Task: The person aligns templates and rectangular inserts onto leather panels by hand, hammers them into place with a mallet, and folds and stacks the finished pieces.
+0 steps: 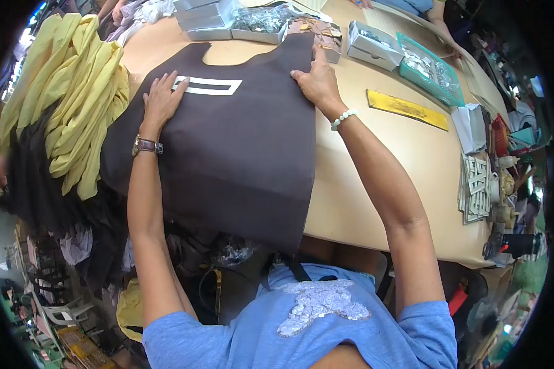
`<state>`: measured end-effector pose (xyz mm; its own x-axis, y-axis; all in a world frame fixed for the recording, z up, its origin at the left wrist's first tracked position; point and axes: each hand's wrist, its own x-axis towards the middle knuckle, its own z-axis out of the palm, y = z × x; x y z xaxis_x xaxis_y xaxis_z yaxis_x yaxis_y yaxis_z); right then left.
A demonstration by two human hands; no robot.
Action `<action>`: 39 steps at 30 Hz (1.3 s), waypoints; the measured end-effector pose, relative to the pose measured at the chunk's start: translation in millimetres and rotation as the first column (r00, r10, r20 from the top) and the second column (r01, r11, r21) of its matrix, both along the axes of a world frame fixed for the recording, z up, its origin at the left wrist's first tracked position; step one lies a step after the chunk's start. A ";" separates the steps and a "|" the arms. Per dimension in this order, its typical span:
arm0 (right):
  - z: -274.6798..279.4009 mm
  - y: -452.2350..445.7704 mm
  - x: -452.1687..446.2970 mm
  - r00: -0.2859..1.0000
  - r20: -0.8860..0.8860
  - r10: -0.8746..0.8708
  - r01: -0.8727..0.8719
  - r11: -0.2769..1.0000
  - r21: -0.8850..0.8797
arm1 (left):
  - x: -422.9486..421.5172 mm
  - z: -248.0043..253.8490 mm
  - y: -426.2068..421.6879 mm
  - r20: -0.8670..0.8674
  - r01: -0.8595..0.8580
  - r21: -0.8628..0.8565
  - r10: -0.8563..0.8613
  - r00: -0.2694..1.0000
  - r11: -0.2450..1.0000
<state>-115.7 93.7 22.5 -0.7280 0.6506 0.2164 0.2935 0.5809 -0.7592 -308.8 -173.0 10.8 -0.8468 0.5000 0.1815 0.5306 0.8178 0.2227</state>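
A dark garment panel (240, 154) with a curved neckline cut at its far edge lies spread over the table, its near part hanging past the table's edge. On it rests a white rectangular frame (228, 87) with a slot, probably a template. My left hand (160, 98) lies flat on the panel, its fingertips touching the frame's left end. At the panel's right edge is my right hand (320, 80), thumb and index finger spread on the cloth; its other fingers are partly hidden.
Yellow cloth (86, 98) is piled at the left. Boxes of small packets (261, 21), a green basket (434, 71) and a yellow strip (406, 109) lie on the table (375, 184). White frames (474, 187) are stacked at the right. Another person's arm (437, 15) shows across the table.
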 end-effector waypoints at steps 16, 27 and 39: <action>-21.7 17.8 55.2 0.959 -0.284 -0.012 -0.033 0.988 -0.151 | 75.3 -9.3 69.4 -0.137 0.287 -0.037 -0.290 0.947 0.957; -20.9 -33.8 50.9 0.740 0.007 0.673 -0.430 0.465 0.774 | 75.1 -9.8 67.1 -0.149 0.304 0.000 -0.301 0.942 0.953; -7.9 -0.5 68.7 0.874 0.341 0.346 -0.481 0.521 0.705 | 83.4 -2.7 70.1 -0.173 0.282 -0.034 -0.284 0.943 0.959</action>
<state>-46.9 93.2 14.6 -0.9351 -0.0818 0.3448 -0.0735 0.9966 0.0371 -225.4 -102.9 8.2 -0.6256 0.7166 0.3083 0.7704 0.6296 0.1000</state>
